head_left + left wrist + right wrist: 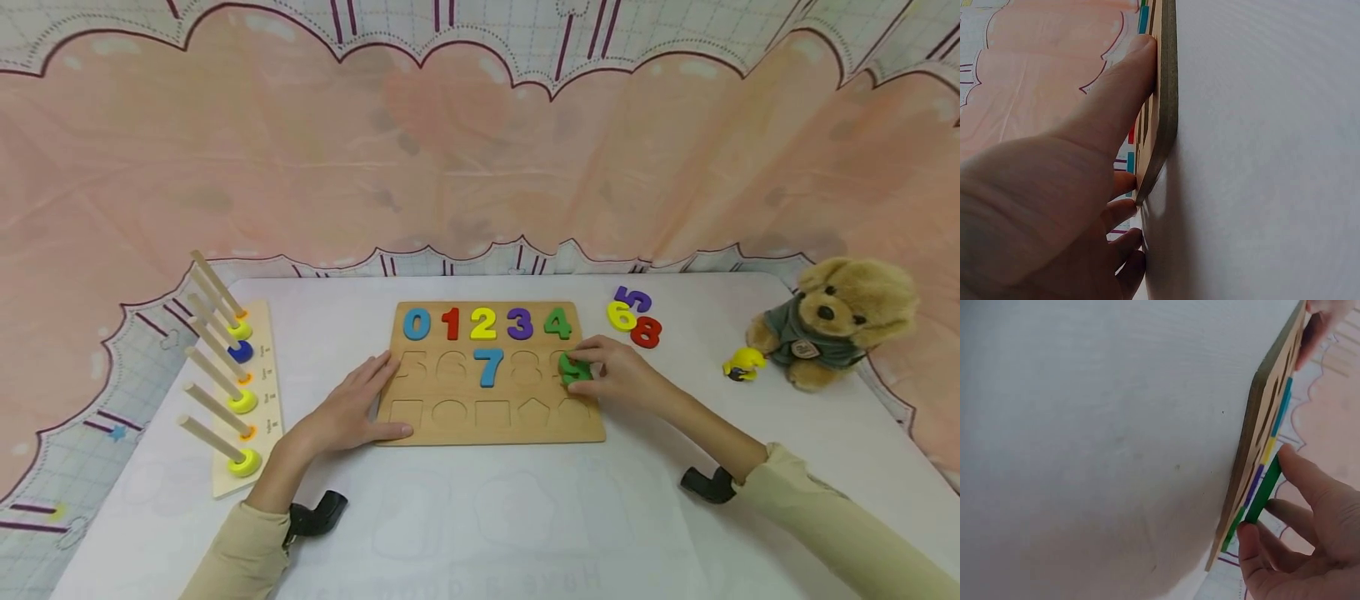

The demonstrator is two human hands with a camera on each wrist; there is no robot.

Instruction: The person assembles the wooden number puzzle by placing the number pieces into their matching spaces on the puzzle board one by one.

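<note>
A wooden number board (442, 429) lies flat on the table. My left hand (351, 406) rests along its left edge, thumb on the front left corner and fingers stretched toward the back; the left wrist view shows the thumb (1119, 87) pressing the board's face. My right hand (626, 375) pinches a green number piece (574, 369), apparently a 9, over the right end of the middle row. In the right wrist view this green piece (1264, 490) is tilted off the board, between thumb and fingers. A blue 7 (488, 367) sits mid-row. Along the back row are 0 to 4.
Purple 5 (633, 298), yellow 6 (621, 317) and red 8 (647, 332) lie right of the board's back corner. A peg stand (262, 400) with rings is at left. At right sit a plush dog (832, 321) and a small yellow toy (743, 364).
</note>
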